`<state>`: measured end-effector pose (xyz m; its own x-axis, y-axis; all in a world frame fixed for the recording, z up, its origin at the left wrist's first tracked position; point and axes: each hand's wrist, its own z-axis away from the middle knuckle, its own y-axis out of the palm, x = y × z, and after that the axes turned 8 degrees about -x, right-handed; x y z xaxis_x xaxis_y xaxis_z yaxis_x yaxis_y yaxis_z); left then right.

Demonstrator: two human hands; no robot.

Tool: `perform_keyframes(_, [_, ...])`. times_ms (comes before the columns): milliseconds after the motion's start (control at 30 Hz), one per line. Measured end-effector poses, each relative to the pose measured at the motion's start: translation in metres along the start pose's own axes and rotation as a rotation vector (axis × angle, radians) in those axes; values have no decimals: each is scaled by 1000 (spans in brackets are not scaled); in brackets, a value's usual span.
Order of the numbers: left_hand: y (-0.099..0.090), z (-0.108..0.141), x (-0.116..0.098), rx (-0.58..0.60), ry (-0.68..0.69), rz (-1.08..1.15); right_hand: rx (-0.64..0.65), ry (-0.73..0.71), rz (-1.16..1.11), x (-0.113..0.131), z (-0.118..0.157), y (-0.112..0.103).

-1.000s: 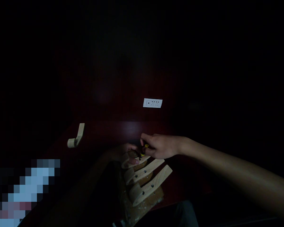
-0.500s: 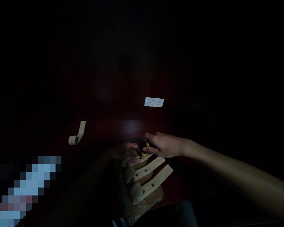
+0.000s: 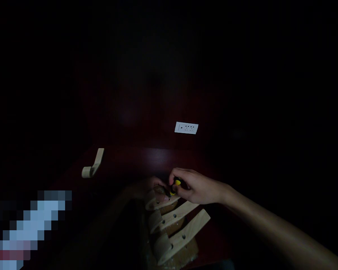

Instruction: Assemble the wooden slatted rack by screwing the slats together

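Observation:
My right hand is closed around a short yellow and black screwdriver, its lower end at the farthest of three pale wooden hooks. My left hand is dim and lies beside that farthest hook, its fingers near the screwdriver's lower end; whether they grip anything is too dark to tell. Nearer to me lie the middle hook and the nearest hook, each with two dark holes. All three rest across a worn wooden board.
Another pale wooden hook lies apart on the dark red surface at the left. A white socket plate is on the dark red panel behind. A pixelated bright blue shape is at the lower left.
The view has tilted, so the board, hooks and socket plate appear lower. My right hand has changed its hold on the screwdriver, its fingers now more curled over the handle.

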<state>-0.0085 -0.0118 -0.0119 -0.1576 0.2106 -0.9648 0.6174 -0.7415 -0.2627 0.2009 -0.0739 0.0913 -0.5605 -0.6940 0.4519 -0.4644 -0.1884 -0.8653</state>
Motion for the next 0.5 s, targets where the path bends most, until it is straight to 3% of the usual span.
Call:
perform_keyframes(300, [-2,-9,20,-24,22,43,98,177,-154,5,2,-12])
perform_keyframes(500, [-2,-8,20,-35,7,15,31,204,-145,-2,2,-7])
